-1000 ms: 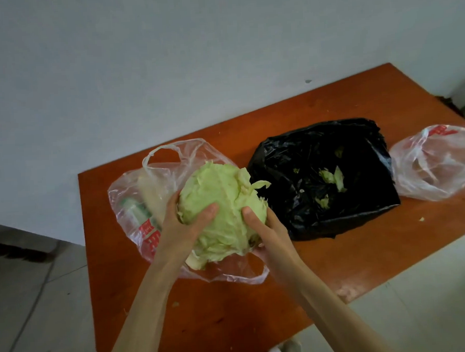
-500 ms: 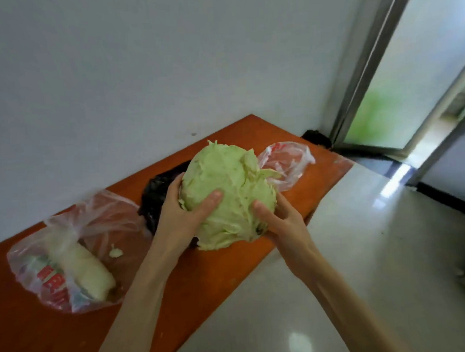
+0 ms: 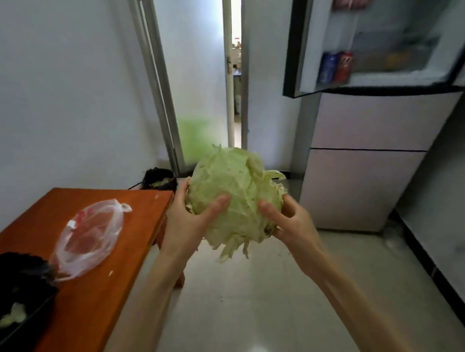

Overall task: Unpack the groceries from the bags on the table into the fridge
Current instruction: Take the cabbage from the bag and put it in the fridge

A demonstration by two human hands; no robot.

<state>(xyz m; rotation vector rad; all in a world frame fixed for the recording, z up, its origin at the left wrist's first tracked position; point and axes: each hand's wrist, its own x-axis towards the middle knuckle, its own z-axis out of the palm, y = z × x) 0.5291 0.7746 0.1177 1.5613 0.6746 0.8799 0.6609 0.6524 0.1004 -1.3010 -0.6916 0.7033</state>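
Both hands are on the cabbage [image 3: 235,197] — left hand [image 3: 190,221] cupping its left flank, thumb laid across the front, right hand [image 3: 290,221] curled under the lower right, thumb pressing the leaves. The head is carried in mid-air over the floor, just off the end of the orange table [image 3: 102,277], with the fridge [image 3: 370,152] ahead to the right. It's nearly round, tilted slightly — ragged loose leaves hang toward the camera and down, the smoother dome faces the doorway. The fridge's upper door [image 3: 299,37] stands open, cans on its shelves. A clear plastic bag [image 3: 89,237] and a black bag [image 3: 19,289] lie on the table.
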